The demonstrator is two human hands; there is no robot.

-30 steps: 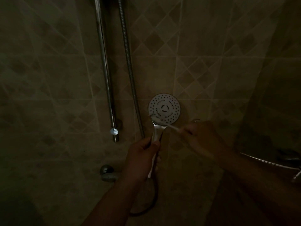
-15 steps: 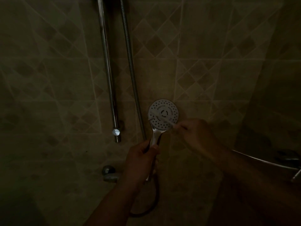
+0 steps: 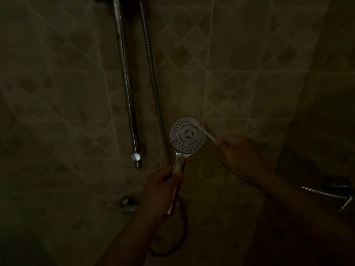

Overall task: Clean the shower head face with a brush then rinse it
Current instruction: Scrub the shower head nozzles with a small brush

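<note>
The right hand (image 3: pixel 238 150) has its fingers curled tight around the brush (image 3: pixel 201 130), and the bristles sit just past them on the top edge of the shower head (image 3: pixel 187 135). The left hand (image 3: pixel 163 191) grips the handle below. A hard push could slide the brush off the rim — or twist the head around, since that handle looks shiny and maybe slippery.

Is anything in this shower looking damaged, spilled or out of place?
Nothing stands out. The left hand grips the shower head by its handle, and the right hand holds the brush against its face. The scene is very dim.

left hand (image 3: pixel 161 191): curled grip | right hand (image 3: pixel 237 153): fisted grip
</note>
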